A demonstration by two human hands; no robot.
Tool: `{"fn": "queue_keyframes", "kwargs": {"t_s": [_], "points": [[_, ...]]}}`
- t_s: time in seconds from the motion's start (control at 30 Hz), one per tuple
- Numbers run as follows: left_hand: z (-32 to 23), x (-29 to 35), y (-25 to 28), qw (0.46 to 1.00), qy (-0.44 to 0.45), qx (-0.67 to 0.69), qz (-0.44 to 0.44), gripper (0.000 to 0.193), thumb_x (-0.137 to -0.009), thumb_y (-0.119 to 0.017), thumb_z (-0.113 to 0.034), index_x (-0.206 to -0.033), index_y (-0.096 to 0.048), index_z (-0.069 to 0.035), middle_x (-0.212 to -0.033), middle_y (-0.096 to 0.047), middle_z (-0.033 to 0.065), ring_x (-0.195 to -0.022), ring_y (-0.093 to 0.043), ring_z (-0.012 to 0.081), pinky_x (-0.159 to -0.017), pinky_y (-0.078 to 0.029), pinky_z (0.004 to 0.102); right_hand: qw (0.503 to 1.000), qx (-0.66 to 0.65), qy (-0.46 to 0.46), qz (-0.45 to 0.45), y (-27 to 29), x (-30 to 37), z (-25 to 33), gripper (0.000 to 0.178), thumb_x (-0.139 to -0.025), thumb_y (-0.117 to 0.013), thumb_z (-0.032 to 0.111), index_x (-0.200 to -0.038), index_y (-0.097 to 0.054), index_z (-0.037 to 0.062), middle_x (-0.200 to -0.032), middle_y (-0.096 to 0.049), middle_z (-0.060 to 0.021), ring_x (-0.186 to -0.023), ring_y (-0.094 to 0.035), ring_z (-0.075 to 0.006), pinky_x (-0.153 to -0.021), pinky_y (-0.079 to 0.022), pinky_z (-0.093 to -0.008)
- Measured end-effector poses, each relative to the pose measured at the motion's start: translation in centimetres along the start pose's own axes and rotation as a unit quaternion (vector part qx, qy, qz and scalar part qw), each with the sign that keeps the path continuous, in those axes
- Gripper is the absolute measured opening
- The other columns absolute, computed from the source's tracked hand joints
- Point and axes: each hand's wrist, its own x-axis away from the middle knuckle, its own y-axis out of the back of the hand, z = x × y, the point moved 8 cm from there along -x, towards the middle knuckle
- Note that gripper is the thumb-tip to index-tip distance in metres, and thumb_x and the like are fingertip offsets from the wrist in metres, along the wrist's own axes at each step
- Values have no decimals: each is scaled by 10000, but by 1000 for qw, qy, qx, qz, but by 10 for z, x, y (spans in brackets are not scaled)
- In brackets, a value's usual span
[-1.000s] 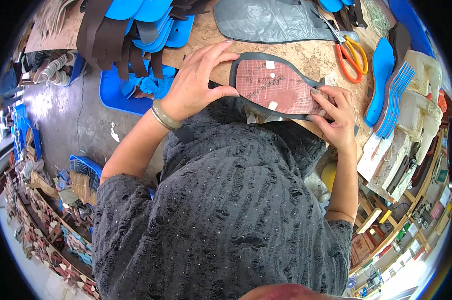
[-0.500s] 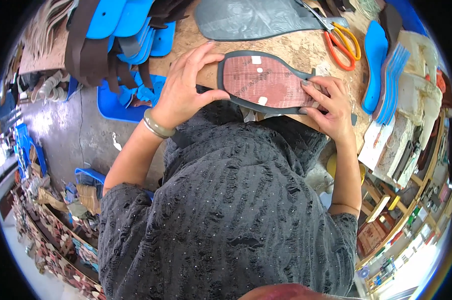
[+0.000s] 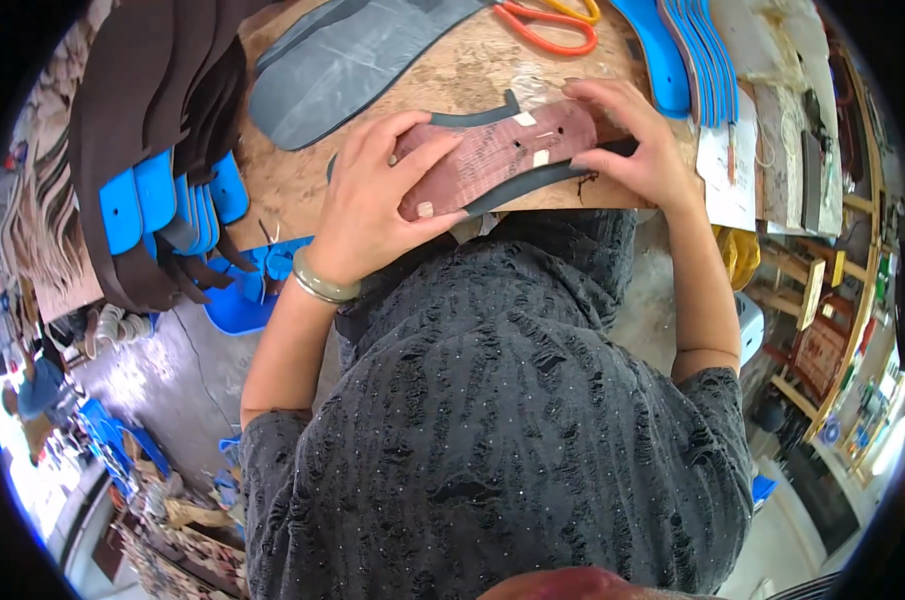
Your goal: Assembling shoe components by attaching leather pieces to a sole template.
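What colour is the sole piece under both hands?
Reddish-brown, edged by a dark grey strip; the sole piece shows best in the head view.

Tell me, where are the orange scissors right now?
In the head view the orange scissors lie at the top edge on the wooden table, just beyond the right hand, beside the blue insoles.

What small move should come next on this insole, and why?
Probably press the dark strip down along the near edge of the reddish insole. The left hand lies flat over one end and the right hand pinches the other end, while the strip between them seems to stand slightly off the edge.
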Motion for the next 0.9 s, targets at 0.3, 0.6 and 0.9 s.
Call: {"fn": "queue_keyframes", "kwargs": {"t_s": [0.3, 0.6, 0.9], "points": [[-3, -5, -1, 1000, -15, -7, 9, 632, -632, -848, -293, -1218, -656, -155, -1309, -520, 106, -1160, -498, 329, -987, -411, 431, 1000, 14, 20, -2, 2, 9, -14, 531, -730, -785, 194, -1215, -631, 41, -1216, -623, -111, -1153, -562, -283, -1005, -436, -373], [-2, -3, -5, 1000, -12, -22, 12, 650, -625, -856, -313, -1219, -648, -154, -1316, -516, 101, -1175, -494, 328, -1002, -409, 444, 997, 58, 46, 2, -2, 9, -7, 471, -718, -779, 164, -1167, -676, 70, -1158, -641, -72, -1127, -563, -270, -990, -435, -372], [-2, 3, -6, 999, -35, 1, 25, 612, -750, -770, -370, -1295, -597, -150, -1412, -461, 128, -1275, -448, 340, -1063, -374, 456, 987, 119, 66, 83, -8, -6, 4, 374, -696, -790, 215, -1052, -728, 117, -1040, -650, -26, -1075, -573, -243, -967, -411, -394]]}}
